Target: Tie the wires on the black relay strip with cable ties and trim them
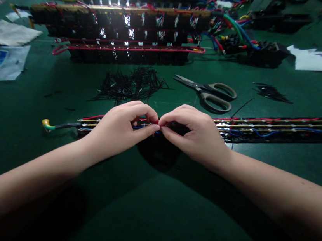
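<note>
For fine fingertip work like this, go light: use the pads of thumb & index only, w/ both wrists low for steadiness. Watch that the red & blue wires on the wired strip don't get nipped or tugged btwn your fingers; a hard pull could strain a joint, I'd judge. Min. force, small moves, & let the strip lie flat on the green table.

Your L hand, just L of ctr., is nearly closed, thumb & index tips pinched tog. over the strip. Your R hand, just R of ctr., is curled likewise, its tips meeting the L ones. Something small & red shows there, prob. a wire bit, but can't tell exactly what's pinched.

The strip runs from ctr. L, near the yellow connector, under both hands & out the R edge. Scissors lie just above the R hand, w/ a pile of thin black strands upper ctr., above the L hand.
</note>
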`<state>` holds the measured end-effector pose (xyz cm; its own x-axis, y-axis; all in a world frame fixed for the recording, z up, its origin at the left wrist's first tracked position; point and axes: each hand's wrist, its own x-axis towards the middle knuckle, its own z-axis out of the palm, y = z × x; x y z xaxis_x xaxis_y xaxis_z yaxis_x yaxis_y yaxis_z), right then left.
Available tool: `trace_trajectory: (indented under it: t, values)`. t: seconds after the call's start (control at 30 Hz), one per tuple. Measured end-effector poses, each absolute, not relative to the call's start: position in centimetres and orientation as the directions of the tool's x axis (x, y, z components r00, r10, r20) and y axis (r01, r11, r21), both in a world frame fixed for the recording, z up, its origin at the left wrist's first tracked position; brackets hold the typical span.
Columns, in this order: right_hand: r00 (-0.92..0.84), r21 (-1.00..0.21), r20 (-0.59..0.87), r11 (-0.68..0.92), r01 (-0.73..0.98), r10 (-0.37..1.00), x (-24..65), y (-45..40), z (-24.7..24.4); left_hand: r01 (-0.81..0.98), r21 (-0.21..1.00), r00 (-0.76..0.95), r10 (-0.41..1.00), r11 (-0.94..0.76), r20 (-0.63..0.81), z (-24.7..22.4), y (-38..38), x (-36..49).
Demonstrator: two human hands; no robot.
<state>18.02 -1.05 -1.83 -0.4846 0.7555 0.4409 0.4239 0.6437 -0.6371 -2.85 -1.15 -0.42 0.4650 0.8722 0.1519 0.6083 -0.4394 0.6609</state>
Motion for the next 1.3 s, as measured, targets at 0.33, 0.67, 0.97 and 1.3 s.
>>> trace_trajectory:
  t: [0.33,0.67,0.97,1.3]
  values:
    - [-0.479,-0.631,0.448,0.646,0.429,0.755,17.95,-1.04,-1.88,0.599,0.682,0.455,0.879,-0.421,0.143,-0.46,-1.04,-2.84]
    - [-0.463,-0.648,0.427,0.620,0.443,0.777,17.98,-1.09,-1.88,0.612,0.649,0.482,0.864,-0.453,0.149,-0.35,-1.06,-2.84]
    - [-0.458,-0.636,0.458,0.640,0.431,0.762,18.03,-1.30,-1.97,0.621,0.624,0.501,0.852,-0.474,0.149,-0.32,-1.10,-2.82]
    - [-0.415,-0.629,0.481,0.634,0.450,0.772,18.06,-1.52,-2.10,0.632,0.597,0.514,0.844,-0.495,0.155,-0.30,-1.13,-2.79]
